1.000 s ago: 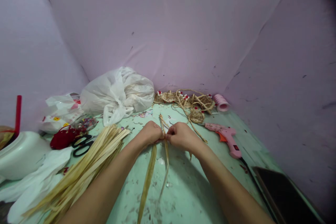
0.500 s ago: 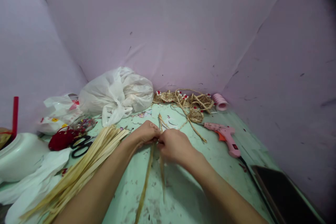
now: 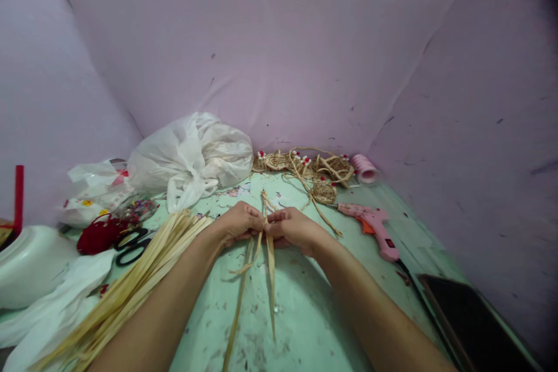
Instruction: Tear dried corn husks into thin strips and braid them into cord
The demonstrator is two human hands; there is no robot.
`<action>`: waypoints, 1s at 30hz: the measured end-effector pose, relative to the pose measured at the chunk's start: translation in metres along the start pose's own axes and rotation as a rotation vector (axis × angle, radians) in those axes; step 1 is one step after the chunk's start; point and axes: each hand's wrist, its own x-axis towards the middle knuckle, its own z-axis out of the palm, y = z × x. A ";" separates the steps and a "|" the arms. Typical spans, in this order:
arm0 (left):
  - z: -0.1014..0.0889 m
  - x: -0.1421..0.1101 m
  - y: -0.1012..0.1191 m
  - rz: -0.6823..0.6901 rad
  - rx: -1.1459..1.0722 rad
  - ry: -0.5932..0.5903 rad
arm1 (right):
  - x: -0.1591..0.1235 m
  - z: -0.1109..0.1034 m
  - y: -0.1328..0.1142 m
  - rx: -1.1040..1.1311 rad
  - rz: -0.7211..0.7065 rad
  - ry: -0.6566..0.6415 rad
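My left hand [image 3: 242, 223] and my right hand [image 3: 293, 226] meet over the middle of the table, both closed in a pinch. Between their fingertips is a braid of dried straw-like strips [image 3: 264, 200], its worked end pointing away from me. Loose strips [image 3: 271, 279] hang from the fingers toward me, one of them long and reaching the bottom edge. Exactly which strip each hand pinches is hidden by the fingers. Left of my left forearm lies a bundle of dried strips [image 3: 143, 279].
Black-handled scissors [image 3: 133, 247], red yarn [image 3: 98, 235] and a tied white plastic bag [image 3: 192, 157] are on the left. Braided coils with red and white beads [image 3: 305, 165] and a pink spool [image 3: 364, 168] line the wall. Rightward lie a pink glue gun [image 3: 375, 224] and a dark tablet-like slab [image 3: 471, 317].
Both hands have shifted slightly left. My right hand crossed close to the left, then drew back a little; the loose strips beneath now hang in a different arrangement.
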 end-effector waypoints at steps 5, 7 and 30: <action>0.005 -0.002 0.004 -0.003 0.073 0.016 | 0.008 0.004 0.010 -0.029 -0.013 0.009; 0.006 -0.002 0.006 0.006 0.156 0.041 | 0.010 0.002 0.012 -0.102 -0.020 0.031; 0.006 -0.005 0.011 -0.086 0.421 0.148 | 0.023 -0.011 0.024 -0.193 -0.111 0.112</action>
